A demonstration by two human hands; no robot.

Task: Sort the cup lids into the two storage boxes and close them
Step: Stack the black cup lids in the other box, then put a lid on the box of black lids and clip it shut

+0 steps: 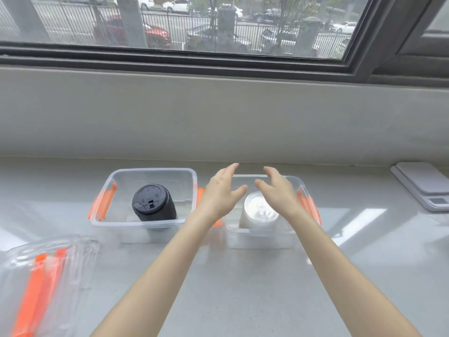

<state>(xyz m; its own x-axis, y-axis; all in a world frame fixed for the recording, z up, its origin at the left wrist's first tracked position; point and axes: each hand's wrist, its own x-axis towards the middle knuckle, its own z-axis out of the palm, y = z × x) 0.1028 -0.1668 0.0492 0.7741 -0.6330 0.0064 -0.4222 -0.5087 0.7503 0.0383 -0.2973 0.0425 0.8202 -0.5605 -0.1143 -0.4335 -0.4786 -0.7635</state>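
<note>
Two clear storage boxes with orange latches stand side by side on the grey counter. The left box (116, 223) holds a stack of black cup lids (153, 203). Inside the right box (257, 237) sits a stack of clear lids (255, 212). My left hand (220, 192) and my right hand (279, 190) hover over the right box, palms facing each other, fingers apart, holding nothing. Both hands partly hide the clear stack. Two clear box covers with orange handles (41, 283) lie stacked at the near left.
A white kitchen scale (422, 183) sits at the far right of the counter. A wall and window ledge (218, 113) rise directly behind the boxes.
</note>
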